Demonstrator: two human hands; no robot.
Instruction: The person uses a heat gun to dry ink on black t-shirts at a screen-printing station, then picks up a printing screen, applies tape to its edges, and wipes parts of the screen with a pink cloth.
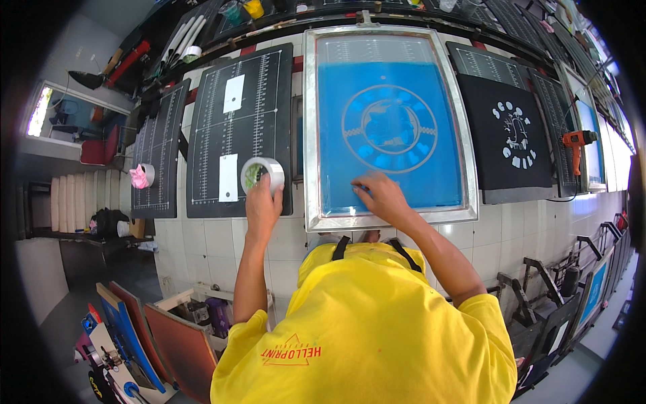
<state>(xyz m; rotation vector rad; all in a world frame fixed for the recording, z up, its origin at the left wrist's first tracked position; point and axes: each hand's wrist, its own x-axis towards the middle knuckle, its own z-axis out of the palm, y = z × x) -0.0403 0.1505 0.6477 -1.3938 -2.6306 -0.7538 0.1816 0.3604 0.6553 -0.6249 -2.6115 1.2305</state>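
Note:
A silver-framed printing screen [310,135] lies in front of me, its blue coated mesh marked with a round ring design. My left hand [262,209] grips a wide roll of tape [274,167] beside the screen's left edge, above a black printing board [252,131]. Over the lower part of the blue mesh is my right hand [382,195], its fingers curled in and pinched together. Whether anything thin sits between those fingertips is too small to tell. Two white rectangular pieces, one of them a lower strip [228,176], lie on the black board.
A black shirt [494,131] with a white print covers the board to the right. Beyond it hangs an orange heat gun [577,140]. Farther left, a roll with pink material [140,176] rests on another board. A metal clamp [365,20] holds the screen's far edge.

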